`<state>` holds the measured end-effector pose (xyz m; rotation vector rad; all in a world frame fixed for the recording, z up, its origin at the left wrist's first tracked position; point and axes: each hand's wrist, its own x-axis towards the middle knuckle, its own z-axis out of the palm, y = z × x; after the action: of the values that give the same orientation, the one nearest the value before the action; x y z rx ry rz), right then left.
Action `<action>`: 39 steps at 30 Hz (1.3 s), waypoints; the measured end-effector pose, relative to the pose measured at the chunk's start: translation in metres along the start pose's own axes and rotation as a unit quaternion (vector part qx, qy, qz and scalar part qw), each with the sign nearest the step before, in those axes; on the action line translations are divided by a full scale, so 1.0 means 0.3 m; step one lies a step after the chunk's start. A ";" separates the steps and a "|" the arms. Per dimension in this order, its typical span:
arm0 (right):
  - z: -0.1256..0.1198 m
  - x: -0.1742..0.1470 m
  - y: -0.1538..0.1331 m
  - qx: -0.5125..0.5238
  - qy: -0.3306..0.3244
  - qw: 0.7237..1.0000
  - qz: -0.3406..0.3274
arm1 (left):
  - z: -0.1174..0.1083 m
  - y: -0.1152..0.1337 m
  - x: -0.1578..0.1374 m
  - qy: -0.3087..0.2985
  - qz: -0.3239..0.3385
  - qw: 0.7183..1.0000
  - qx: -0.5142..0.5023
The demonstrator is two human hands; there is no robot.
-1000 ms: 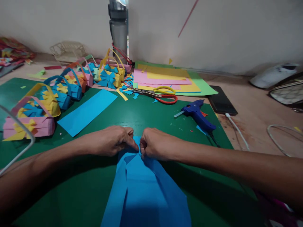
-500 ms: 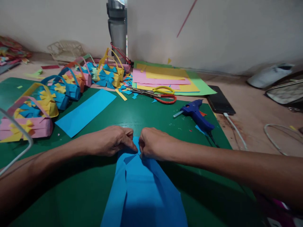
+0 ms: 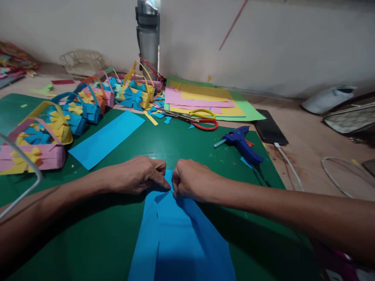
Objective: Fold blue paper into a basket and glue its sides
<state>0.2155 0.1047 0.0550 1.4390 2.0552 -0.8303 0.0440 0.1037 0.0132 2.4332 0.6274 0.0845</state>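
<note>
A folded sheet of blue paper (image 3: 181,242) stretches from the bottom edge up to my hands, with creased flaps along both sides. My left hand (image 3: 143,175) is closed on its far end, thumb and finger pressing at the fold. Close beside it, my right hand (image 3: 190,178) is curled with its fingertips on the same end, right of the middle crease. The fingertips nearly meet, and part of the far edge is hidden under them. A flat blue paper strip (image 3: 107,138) lies beyond my left hand.
Small paper baskets (image 3: 58,125) line the left of the green mat (image 3: 140,146). Scissors (image 3: 202,119), coloured paper sheets (image 3: 202,97) and a bottle (image 3: 148,43) are at the back. A blue glue gun (image 3: 241,144) and a phone (image 3: 271,127) lie to the right.
Both hands keep their hold at the same end of the blue paper. The near side flaps have shifted slightly, and the view has moved a little.
</note>
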 end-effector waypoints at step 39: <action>0.003 0.007 -0.009 -0.014 0.001 1.000 0.007 | 0.016 -0.014 -0.009 0.014 0.024 0.999 0.022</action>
<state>0.2123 0.1047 0.0536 1.4373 2.0473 -0.7920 0.0409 0.1028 0.0072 2.4931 0.5896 0.1253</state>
